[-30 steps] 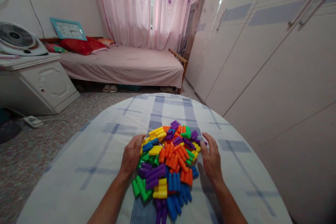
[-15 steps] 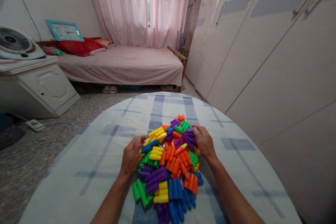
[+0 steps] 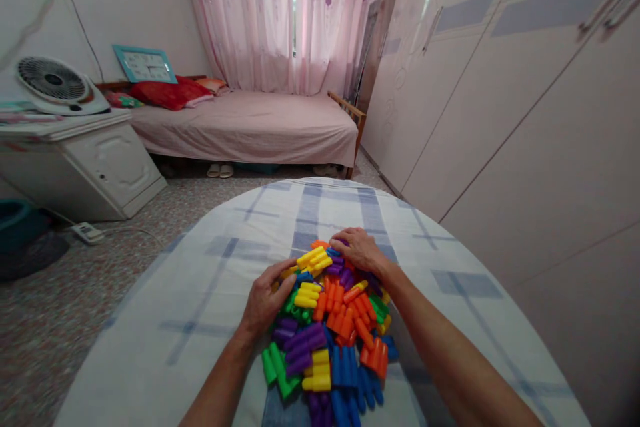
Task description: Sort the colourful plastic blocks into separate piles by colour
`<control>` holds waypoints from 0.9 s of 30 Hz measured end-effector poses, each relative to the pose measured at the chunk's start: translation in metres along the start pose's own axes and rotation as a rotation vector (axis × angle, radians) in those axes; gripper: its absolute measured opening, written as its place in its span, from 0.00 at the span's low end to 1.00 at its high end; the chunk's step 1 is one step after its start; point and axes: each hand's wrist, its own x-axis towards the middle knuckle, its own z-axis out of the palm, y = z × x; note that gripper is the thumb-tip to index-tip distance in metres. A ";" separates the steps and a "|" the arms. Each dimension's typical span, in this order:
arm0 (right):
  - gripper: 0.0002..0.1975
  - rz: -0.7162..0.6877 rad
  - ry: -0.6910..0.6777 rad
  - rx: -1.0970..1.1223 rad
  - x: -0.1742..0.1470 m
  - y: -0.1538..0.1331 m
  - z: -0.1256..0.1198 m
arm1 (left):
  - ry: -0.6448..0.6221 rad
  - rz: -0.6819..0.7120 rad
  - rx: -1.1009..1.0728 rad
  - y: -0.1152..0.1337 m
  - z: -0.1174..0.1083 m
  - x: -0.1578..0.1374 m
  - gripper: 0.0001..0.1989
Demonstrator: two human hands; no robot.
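A heap of plastic toy blocks, shaped like joined rounded tubes, lies on the cloth in orange, purple, yellow, green and blue. My left hand rests against its left side, fingers apart, thumb over the blue and yellow pieces. Across the far end reaches my right hand, palm down, its fingers spread over purple and blue blocks and partly hiding them. Neither hand has a piece lifted. Nearest me are blue blocks, a purple block and green blocks.
The round table wears a white and blue checked cloth. Beyond it stands a bed with pink curtains behind. A wardrobe lines the right side. On the left, a white cabinet bears a fan.
My right hand has moved from the heap's right side over its far end, covering the green and purple blocks there. The left thumb has come over the heap's edge. The view has shifted slightly left.
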 end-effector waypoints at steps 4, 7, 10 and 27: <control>0.21 -0.083 0.088 -0.020 -0.019 -0.017 -0.016 | 0.010 0.012 -0.007 0.000 0.000 0.000 0.19; 0.25 -0.282 0.097 0.030 -0.026 -0.036 -0.013 | 0.000 0.030 -0.011 0.001 0.000 0.000 0.18; 0.22 -0.307 0.067 0.075 -0.031 -0.048 -0.002 | 0.001 0.032 -0.009 0.003 0.000 0.000 0.17; 0.22 0.537 0.870 0.760 -0.116 0.037 0.034 | 0.277 -0.077 -0.095 0.012 -0.003 0.003 0.22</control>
